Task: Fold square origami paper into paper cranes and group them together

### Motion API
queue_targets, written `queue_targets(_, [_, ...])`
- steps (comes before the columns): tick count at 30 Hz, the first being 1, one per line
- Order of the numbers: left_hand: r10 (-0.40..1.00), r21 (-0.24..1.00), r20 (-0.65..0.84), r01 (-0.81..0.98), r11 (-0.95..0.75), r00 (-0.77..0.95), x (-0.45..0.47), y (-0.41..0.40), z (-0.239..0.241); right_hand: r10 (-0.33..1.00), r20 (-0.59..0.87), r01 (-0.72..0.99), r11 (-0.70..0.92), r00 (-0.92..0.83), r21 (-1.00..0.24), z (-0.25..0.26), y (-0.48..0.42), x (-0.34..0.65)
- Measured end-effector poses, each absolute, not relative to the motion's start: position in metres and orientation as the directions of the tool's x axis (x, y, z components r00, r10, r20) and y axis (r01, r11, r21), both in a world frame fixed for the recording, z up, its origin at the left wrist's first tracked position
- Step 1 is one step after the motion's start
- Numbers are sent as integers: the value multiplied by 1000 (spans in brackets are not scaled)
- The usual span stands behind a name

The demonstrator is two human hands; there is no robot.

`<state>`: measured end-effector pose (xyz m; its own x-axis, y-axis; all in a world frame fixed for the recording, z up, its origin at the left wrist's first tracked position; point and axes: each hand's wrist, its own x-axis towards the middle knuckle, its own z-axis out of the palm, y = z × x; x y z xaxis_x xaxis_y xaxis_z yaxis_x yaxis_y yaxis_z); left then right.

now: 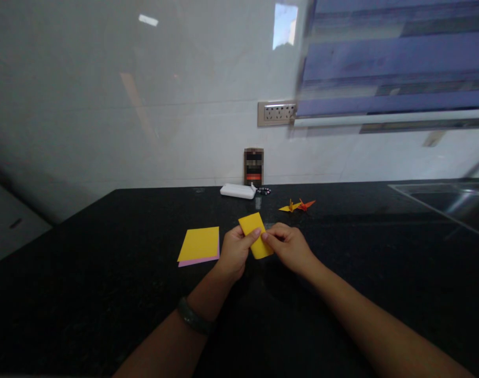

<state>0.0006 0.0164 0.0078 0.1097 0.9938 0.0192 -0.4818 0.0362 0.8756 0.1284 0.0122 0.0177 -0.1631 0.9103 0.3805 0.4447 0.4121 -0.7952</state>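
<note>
A yellow sheet of paper (250,223), folded into a narrow rectangle, is held tilted above the dark counter. My left hand (236,251) grips its left side, thumb lying across the front face. On the opposite edge, my right hand (291,245) pinches the paper between thumb and fingers. Left of my hands lies a stack of square paper (200,244), yellow on top with a pink sheet showing beneath. Two folded paper cranes, one yellow (288,208) and one orange (307,205), rest on the counter beyond my right hand.
Against the tiled wall leans a phone-like device (254,167), its front pixelated. A white power bank (237,191) with a beaded strap (264,191) lies before it. A socket strip (277,113) and blue blind (396,58) are above; a sink (459,202) is at right.
</note>
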Motion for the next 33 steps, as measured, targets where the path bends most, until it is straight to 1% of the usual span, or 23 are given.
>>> queue_targets(5, [991, 888, 22, -457, 41, 132, 2, 15, 9, 923, 356, 403, 385, -147, -830, 19, 13, 129])
queue_targets(9, [994, 893, 28, -450, 20, 102, 2, 15, 10, 923, 357, 385, 385, -146, -839, 21, 12, 130])
queue_targets(16, [998, 897, -17, -441, -9, -55, -4, 22, 12, 943, 321, 355, 331, -86, -875, 18, 14, 132])
queue_targets(20, [994, 888, -25, -459, -26, -106, -4, 23, 13, 946, 316, 347, 321, -72, -881, 15, 15, 132])
queue_targets(24, [990, 899, -11, -436, -52, -141, -4, 23, 11, 947, 314, 342, 318, -69, -884, 15, 16, 132])
queue_targets(27, [990, 900, 2, -432, -64, -142, -3, 23, 10, 949, 308, 329, 311, -63, -892, 15, 15, 132])
queue_targets(33, [997, 860, -21, -510, -23, -80, -3, 21, 15, 958, 274, 346, 286, -83, -893, 17, 16, 135])
